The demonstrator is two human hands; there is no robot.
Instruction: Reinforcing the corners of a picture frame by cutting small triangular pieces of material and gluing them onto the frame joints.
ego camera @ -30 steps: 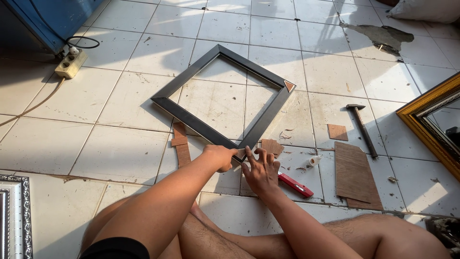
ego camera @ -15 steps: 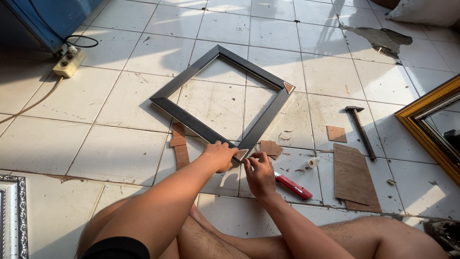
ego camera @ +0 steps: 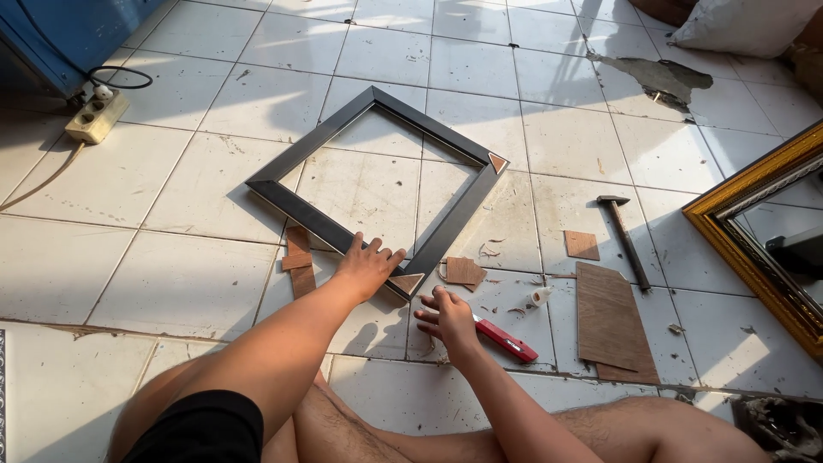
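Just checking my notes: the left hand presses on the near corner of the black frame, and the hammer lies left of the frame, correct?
Not quite. In the head view the left hand does press on the black frame, but the hammer lies to its right.

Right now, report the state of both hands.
Left hand: open, flat on the black frame near its closest corner.
Right hand: fingers curled, resting on the floor beside the red utility knife; holding nothing visible.

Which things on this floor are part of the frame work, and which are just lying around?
In use: left hand on black frame; triangular corner brace; right hand by red cutter.

Lying about: hammer, brown board, power strip, gold mirror.
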